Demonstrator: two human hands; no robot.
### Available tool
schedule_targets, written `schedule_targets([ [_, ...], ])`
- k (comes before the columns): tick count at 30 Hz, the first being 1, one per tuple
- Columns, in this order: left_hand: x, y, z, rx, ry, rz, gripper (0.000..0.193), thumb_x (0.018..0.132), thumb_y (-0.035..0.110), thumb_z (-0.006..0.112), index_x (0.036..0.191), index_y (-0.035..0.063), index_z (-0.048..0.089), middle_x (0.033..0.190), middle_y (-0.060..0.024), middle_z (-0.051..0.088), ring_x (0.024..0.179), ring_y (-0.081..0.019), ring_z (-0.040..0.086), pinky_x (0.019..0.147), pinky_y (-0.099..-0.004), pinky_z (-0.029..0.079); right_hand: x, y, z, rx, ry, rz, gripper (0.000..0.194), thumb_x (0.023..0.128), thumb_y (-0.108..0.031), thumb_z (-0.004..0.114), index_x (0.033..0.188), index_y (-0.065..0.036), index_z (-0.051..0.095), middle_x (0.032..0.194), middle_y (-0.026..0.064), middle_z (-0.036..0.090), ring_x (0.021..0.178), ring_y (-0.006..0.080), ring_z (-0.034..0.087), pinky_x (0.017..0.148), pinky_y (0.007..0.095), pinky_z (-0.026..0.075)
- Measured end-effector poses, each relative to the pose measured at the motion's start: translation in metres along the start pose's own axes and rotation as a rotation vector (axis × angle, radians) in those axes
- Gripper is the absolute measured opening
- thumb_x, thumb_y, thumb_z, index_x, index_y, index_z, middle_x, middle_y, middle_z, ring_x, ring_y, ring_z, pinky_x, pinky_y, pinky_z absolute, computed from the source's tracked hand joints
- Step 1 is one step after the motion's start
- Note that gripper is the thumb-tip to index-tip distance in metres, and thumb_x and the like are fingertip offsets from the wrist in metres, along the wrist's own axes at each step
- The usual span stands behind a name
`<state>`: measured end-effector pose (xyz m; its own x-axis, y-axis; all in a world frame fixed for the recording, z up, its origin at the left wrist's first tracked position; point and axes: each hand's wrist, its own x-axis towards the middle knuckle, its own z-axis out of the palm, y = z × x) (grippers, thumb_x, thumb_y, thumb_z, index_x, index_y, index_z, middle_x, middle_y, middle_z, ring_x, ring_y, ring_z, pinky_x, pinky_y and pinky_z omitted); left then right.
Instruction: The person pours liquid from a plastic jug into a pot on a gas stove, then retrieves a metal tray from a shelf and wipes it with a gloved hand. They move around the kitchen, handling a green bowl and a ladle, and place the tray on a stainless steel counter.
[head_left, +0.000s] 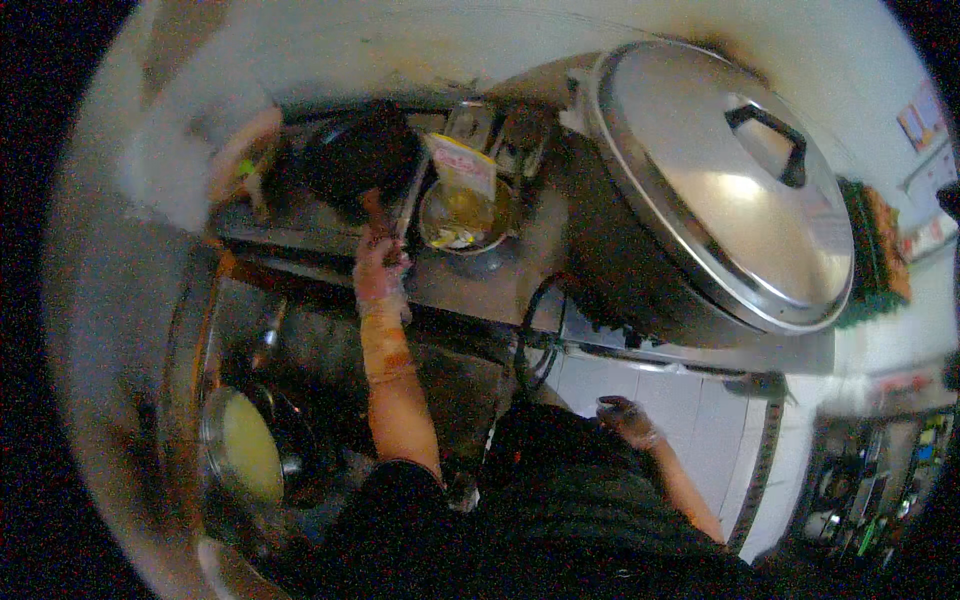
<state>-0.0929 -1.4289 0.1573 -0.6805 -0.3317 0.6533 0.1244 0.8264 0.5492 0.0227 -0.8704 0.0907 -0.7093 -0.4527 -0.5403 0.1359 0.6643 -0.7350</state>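
My left hand (381, 271), in a clear plastic glove, reaches forward over the counter. Its fingers appear closed around the brown handle (373, 204) of a dark round pan (364, 154), though blur softens the grip. Just right of that hand stands a round container (504, 229) holding a yellow-edged printed packet (466, 169) and other packaging. My right hand (630, 421), also gloved, hangs low beside my dark clothing with its fingers curled. Shadow hides whether anything is in it.
A large metal cooker (607, 247) with a shiny domed lid (690, 172) fills the right of the counter. A black cable (529, 337) loops below it. At lower left sits a pot (251, 446) with pale yellow contents. Another person's white sleeve (172, 157) reaches in at upper left.
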Motion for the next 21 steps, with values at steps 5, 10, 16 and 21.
schedule_targets([
  [5, -0.046, 0.037, 0.007, -1.022, 0.177, -0.773, 0.047, 0.089, 0.012, 0.066, 0.133, 0.0078, 0.052, 0.113, -0.0157, 0.064, 0.092, -0.0229, 0.063, 0.075, -0.0335, 0.057, -0.039, 0.005, 0.0, 0.054, 0.059, 0.015, 0.043, 0.096, -0.031, 0.06, 0.131, -0.007, 0.06, 0.129, 0.0169, 0.064, 0.117, 0.0329, 0.062, 0.101, 0.0411, 0.049],
  [10, -0.135, 0.101, 0.047, -1.223, 0.158, -1.284, 0.029, 0.091, 0.02, 0.069, 0.116, 0.0086, 0.059, 0.102, -0.0091, 0.066, 0.087, -0.0191, 0.063, 0.066, -0.028, 0.052, -0.09, 0.003, -0.02, 0.42, 0.23, -0.002, 0.047, 0.095, -0.033, 0.065, 0.132, -0.003, 0.059, 0.12, 0.0172, 0.067, 0.104, 0.0213, 0.066, 0.092, 0.0333, 0.053],
  [16, -0.242, 0.308, 0.085, -1.076, -1.052, -0.724, 0.026, 0.091, 0.02, 0.069, 0.111, 0.0057, 0.061, 0.093, -0.008, 0.069, 0.079, -0.018, 0.065, 0.066, -0.0333, 0.056, -0.185, 0.004, -0.041, 0.482, 0.444, -0.069, 0.075, 0.094, -0.052, 0.062, 0.153, -0.016, 0.032, 0.138, 0.0169, 0.056, 0.122, 0.0307, 0.057, 0.099, 0.0428, 0.049],
  [21, -0.292, 0.537, 0.072, -1.105, -1.771, -0.097, 0.056, 0.09, 0.017, 0.07, 0.139, 0.006, 0.046, 0.138, -0.0096, 0.051, 0.126, -0.0214, 0.049, 0.105, -0.0365, 0.042, -0.308, 0.03, -0.035, 0.917, 0.681, -0.356, 0.086, 0.094, -0.048, 0.064, 0.159, -0.02, 0.014, 0.147, 0.0176, 0.043, 0.129, 0.028, 0.049, 0.1, 0.0416, 0.047],
])
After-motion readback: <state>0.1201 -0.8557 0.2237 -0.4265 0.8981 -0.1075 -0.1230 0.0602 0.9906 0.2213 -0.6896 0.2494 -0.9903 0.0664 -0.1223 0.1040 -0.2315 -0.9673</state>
